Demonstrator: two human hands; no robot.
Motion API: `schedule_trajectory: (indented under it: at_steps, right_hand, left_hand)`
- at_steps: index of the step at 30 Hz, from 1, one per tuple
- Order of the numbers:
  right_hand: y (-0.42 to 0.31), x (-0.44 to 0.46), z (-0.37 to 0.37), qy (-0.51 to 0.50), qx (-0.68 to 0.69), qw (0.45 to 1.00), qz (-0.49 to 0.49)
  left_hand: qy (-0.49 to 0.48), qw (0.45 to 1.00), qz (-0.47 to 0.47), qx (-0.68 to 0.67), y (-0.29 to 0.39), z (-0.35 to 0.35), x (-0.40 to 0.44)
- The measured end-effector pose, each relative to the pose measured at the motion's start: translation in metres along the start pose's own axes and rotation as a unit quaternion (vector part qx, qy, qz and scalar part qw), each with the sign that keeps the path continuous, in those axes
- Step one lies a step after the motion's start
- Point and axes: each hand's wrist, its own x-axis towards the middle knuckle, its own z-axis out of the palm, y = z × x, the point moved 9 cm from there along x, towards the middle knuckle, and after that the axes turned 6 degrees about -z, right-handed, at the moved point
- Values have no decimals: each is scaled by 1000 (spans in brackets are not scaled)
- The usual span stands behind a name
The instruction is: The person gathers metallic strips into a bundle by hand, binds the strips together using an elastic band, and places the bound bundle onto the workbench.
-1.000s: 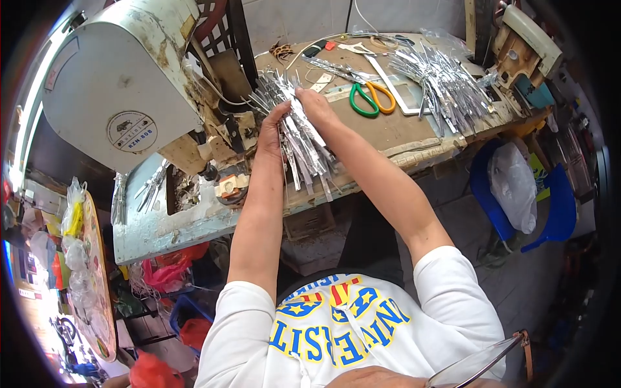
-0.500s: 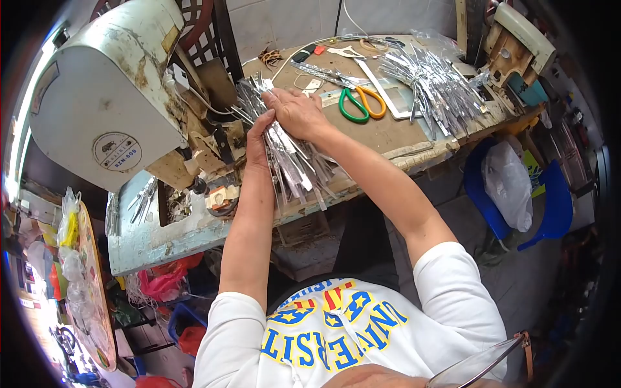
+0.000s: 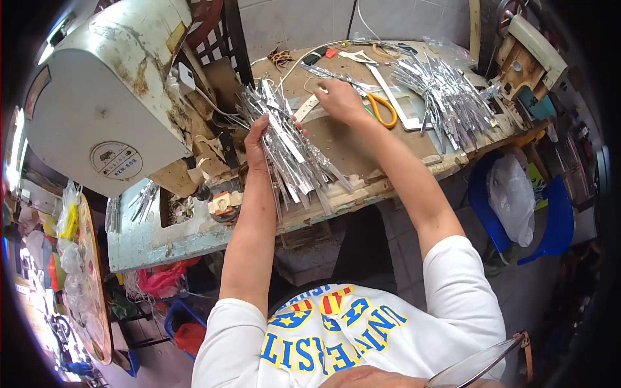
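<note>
A bundle of silver strips (image 3: pixel 294 155) is being grasped around its middle by the left hand (image 3: pixel 256 145), with fingertips showing at the bundle's right side. The bundle is being held at the near edge of the worktable (image 3: pixel 359 152), just right of the sewing machine (image 3: pixel 110 97). The right hand (image 3: pixel 341 101) is being held apart from it, to the right, over the scissors (image 3: pixel 392 114), which are being partly hidden. Beside its fingers a pale strip (image 3: pixel 306 108) is being noted; whether anything is being gripped there cannot be told. Farther right, a white L-shaped piece (image 3: pixel 392 98) is being observed beside a second pile of silver strips (image 3: pixel 446 100).
</note>
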Motion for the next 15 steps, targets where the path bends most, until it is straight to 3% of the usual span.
schedule_trajectory:
  at_steps: [4, 12, 15]
  right_hand:
    - [10, 11, 19, -15, -192, 979, -65]
    - [1, 36, 39, -18, -309, 936, -165]
    - [25, 42, 19, 0, -194, 981, -28]
  left_hand:
    - [6, 1000, 3, 0, 2, 1, 0]
    - [36, 999, 7, 3, 3, -5, -1]
    - [41, 999, 2, -17, 1, -10, 1]
